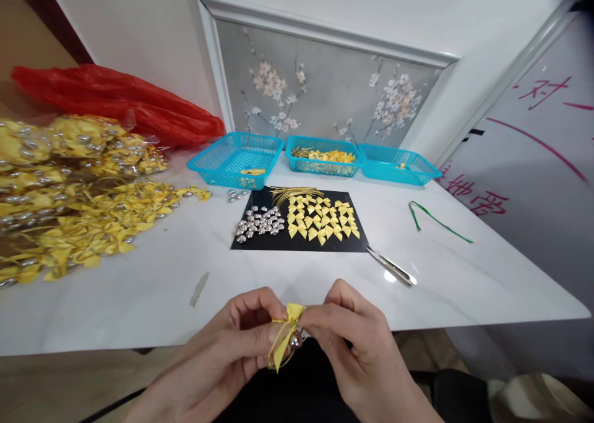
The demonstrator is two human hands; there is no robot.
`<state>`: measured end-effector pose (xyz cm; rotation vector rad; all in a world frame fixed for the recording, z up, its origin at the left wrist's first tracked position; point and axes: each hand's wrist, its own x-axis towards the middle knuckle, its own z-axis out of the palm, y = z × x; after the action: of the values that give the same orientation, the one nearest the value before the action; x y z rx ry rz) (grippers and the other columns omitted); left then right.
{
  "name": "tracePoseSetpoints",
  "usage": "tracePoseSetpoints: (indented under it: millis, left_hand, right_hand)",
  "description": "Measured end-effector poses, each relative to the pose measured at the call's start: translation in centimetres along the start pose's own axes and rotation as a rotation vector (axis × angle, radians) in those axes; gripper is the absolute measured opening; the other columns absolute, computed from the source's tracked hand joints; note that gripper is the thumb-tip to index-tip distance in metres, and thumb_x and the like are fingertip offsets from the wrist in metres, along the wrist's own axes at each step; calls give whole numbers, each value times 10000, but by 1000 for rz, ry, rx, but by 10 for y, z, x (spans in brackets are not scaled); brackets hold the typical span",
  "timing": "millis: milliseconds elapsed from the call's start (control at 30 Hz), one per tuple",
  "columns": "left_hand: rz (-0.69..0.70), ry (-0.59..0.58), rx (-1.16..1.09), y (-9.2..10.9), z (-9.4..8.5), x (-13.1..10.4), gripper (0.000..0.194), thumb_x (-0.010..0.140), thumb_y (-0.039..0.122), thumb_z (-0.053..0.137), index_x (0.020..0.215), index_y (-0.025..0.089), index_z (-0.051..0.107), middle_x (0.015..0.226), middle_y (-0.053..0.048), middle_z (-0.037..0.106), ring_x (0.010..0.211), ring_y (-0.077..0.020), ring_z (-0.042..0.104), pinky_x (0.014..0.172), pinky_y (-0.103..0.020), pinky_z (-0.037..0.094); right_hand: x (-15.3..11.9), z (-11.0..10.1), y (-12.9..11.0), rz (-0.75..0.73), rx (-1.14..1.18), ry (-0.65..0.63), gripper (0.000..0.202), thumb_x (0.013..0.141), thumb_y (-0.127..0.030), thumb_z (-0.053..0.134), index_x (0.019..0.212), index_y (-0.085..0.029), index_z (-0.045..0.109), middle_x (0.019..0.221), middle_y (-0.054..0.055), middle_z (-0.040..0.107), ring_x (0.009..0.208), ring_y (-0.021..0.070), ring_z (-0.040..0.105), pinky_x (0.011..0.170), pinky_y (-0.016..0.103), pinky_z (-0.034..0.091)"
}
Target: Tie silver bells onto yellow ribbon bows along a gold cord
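Just past the table's front edge, both my hands meet around a yellow ribbon bow with a gold cord loop and shiny silver bells. My left hand pinches the bow and cord from the left, thumb on top. My right hand has thumb and forefinger closed at the bow's right side, by the cord. On a black mat ahead lie several silver bells, rows of yellow bows and a bundle of gold cords.
Tweezers lie at the mat's right corner, a green ribbon beyond. Blue baskets stand behind: left, middle, right. Finished-looking bow pieces, filled clear bags and a red plastic bag crowd the left.
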<state>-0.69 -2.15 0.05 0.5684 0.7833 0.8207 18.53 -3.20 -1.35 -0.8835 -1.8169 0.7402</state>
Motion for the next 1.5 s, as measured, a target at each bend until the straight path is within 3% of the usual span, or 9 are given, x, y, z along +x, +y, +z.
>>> tracePoseSetpoints:
  millis: [867,1200,1367,1500]
  left_hand:
    - [0,-8,-5,0,-1,0,186,647,233,952,694,196,776,611,11,710,531,-67,577,515,-128,455]
    - [-1,53,32,3,5,-1,215,605,243,967,654,194,762,604,21,679,562,-83,566,542,-156,460]
    - [2,72,70,3,5,1,227,610,264,963,675,198,756,626,21,679,583,-92,552,557,-172,441]
    - [101,120,213,3,2,-1,224,659,306,938,718,201,749,686,23,675,665,-108,546,613,-177,433]
  right_hand:
    - [-2,3,-1,18,-79,-10,267,992,-112,501,988,-238,736,743,-4,445,660,153,492,580,276,393]
    - [-4,7,-4,1,-168,23,284,939,-39,490,952,-222,707,752,-6,424,662,150,477,576,275,368]
    - [-2,6,-2,22,-115,26,247,956,-84,536,959,-238,728,740,-8,485,648,139,526,560,253,411]
    - [0,4,-2,124,27,70,165,929,-124,601,943,-239,720,783,-4,624,683,134,611,620,232,512]
